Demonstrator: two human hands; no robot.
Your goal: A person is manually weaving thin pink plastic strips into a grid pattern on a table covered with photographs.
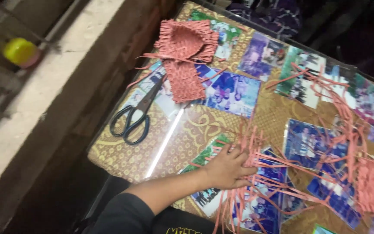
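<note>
Glass-topped surface (169, 143) over photos, patterned cloth beneath; concrete ledge (44, 99) alongside. Scissors (136, 113) near woven pink pieces (186, 52). Left hand (228, 167) flat, fingers (239, 152) spread, pressing loose pink strips (273, 173) at near edge.

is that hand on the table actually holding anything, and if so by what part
Nothing is gripped. The left hand lies flat, palm down, pressing on the loose pink strips near where they fan out. The right hand is out of view.
</note>
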